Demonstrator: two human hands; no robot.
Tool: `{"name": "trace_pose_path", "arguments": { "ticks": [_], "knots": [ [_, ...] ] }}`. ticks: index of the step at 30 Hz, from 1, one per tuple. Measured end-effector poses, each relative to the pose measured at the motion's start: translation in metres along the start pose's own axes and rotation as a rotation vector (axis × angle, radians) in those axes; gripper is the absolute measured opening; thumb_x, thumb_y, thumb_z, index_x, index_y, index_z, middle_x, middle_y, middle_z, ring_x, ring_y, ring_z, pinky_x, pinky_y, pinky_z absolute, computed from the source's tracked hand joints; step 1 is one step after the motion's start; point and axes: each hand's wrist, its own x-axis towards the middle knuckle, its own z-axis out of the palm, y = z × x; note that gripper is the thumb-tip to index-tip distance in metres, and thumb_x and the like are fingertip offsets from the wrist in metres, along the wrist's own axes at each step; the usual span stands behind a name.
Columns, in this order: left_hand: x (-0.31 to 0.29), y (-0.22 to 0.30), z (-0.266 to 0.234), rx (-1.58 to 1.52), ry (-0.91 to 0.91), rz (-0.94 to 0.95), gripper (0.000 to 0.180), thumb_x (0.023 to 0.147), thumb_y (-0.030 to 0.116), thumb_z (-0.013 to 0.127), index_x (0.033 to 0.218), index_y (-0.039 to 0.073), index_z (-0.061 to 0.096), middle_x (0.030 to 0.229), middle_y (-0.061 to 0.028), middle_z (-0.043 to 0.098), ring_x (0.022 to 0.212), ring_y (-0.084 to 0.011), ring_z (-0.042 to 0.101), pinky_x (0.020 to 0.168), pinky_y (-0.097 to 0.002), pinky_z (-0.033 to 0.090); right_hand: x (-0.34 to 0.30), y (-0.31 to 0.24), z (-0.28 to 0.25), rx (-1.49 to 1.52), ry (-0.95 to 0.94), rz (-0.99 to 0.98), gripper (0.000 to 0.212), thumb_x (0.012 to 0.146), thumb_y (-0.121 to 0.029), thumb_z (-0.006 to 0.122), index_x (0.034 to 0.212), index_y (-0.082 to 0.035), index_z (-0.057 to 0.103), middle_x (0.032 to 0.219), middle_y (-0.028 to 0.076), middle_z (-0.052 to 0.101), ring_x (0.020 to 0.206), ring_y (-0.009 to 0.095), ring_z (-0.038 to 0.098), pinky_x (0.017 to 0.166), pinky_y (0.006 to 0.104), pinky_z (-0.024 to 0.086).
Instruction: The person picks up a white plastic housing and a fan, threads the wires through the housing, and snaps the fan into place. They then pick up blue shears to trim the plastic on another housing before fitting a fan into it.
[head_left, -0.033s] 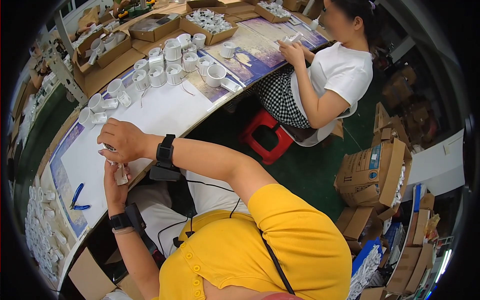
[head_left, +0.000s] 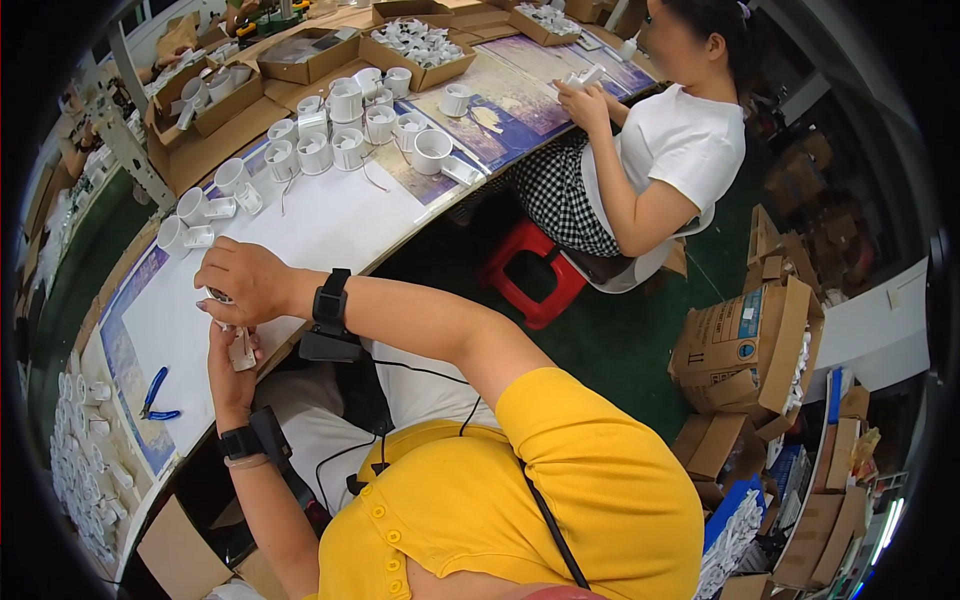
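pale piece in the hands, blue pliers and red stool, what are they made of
Pale piece: probably plastic, smooth and slightly shiny, though partly hidden. Blue pliers: apparently plastic- or rubber-covered, from the even colour. Red stool: likely moulded plastic, evenly coloured, soft sheen.

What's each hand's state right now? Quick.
Left hand: closed, holding a white rectangular plastic piece.
Right hand: closed over a white round plastic part, mostly hidden.

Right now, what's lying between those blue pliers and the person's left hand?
In the head view, only a stretch of the white work surface shows between the blue pliers and the left hand; no object lies there.
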Motion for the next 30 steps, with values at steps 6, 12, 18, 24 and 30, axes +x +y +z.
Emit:
{"name": "trace_pose_path", "arguments": {
  "ticks": [6, 12, 18, 24, 30],
  "knots": [
    [0.0, 0.0, 0.008, 0.006, -0.02, -0.002, 0.033, 0.092, 0.022, 0.047, 0.122, 0.01, 0.044, 0.096, -0.004, 0.057, 0.074, -0.0123, 0.053, 0.059, -0.0246, 0.044, 0.0, 0.0, -0.003, -0.014, -0.002, 0.003, 0.019, 0.072, -0.024, 0.067, 0.08, -0.008, 0.061, 0.08, 0.008, 0.056, 0.079, 0.027, 0.053, 0.068, 0.0345, 0.047],
    [-0.002, -0.003, 0.012, -0.137, 0.005, -0.078, 0.033, 0.096, 0.031, 0.048, 0.121, 0.008, 0.047, 0.096, -0.0069, 0.058, 0.074, -0.0147, 0.057, 0.061, -0.0253, 0.05, -0.002, -0.006, -0.016, 0.01, -0.037, 0.122, 0.017, 0.073, -0.022, 0.065, 0.081, -0.008, 0.062, 0.078, 0.007, 0.057, 0.078, 0.027, 0.053, 0.068, 0.0349, 0.047],
    [0.001, -0.007, 0.029, -0.219, -0.095, -0.104, 0.039, 0.097, 0.039, 0.045, 0.118, 0.006, 0.051, 0.099, -0.0098, 0.061, 0.075, -0.0143, 0.059, 0.062, -0.0243, 0.053, 0.003, -0.001, -0.039, 0.07, -0.103, 0.136, 0.014, 0.074, -0.021, 0.064, 0.081, -0.008, 0.063, 0.076, 0.007, 0.058, 0.077, 0.028, 0.054, 0.07, 0.0363, 0.046],
    [0.001, -0.004, 0.056, -0.302, -0.021, -0.149, 0.045, 0.098, 0.043, 0.041, 0.117, 0.004, 0.051, 0.099, -0.0127, 0.063, 0.071, -0.0162, 0.061, 0.06, -0.0259, 0.054, 0.007, 0.018, -0.052, 0.172, -0.231, 0.086, 0.012, 0.076, -0.018, 0.06, 0.082, -0.009, 0.065, 0.082, 0.009, 0.061, 0.081, 0.029, 0.056, 0.075, 0.0388, 0.046],
    [0.023, -0.021, 0.063, -0.361, 0.059, -0.062, 0.041, 0.098, 0.044, 0.04, 0.115, 0.007, 0.049, 0.093, -0.0116, 0.06, 0.068, -0.0188, 0.06, 0.059, -0.0324, 0.054, 0.006, 0.03, -0.061, 0.087, -0.224, 0.18, 0.014, 0.08, -0.019, 0.058, 0.083, -0.008, 0.066, 0.083, 0.009, 0.064, 0.083, 0.029, 0.058, 0.074, 0.038, 0.047]
  ]
}}
